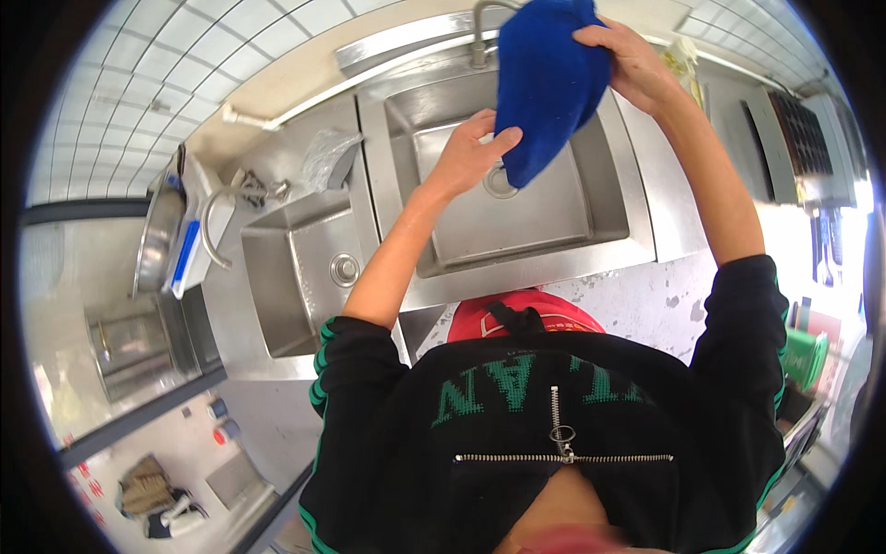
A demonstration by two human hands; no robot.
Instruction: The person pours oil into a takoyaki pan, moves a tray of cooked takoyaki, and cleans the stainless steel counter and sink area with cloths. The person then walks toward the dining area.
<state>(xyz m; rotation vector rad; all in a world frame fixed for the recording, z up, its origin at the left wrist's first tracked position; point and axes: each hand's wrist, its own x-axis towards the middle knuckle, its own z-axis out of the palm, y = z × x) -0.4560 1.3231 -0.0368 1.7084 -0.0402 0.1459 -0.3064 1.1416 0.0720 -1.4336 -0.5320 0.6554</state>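
A blue cloth (544,88) hangs stretched between my two hands above the larger steel sink (443,242). My right hand (635,66) grips its upper right edge, thumb in front and fingers behind. Lower down, my left hand (469,152) pinches the cloth's left edge near its bottom corner. The cloth tapers to a point over the sink's drain (500,181) and hides part of the tap (478,51) behind it.
To the left is a smaller steel sink (300,277) with a curved tap (212,226). A clear plastic bag (330,157) lies on the counter between. At far left stand a metal bowl (159,235) and a blue-handled item (185,251). A red bag (554,309) sits below the front edge.
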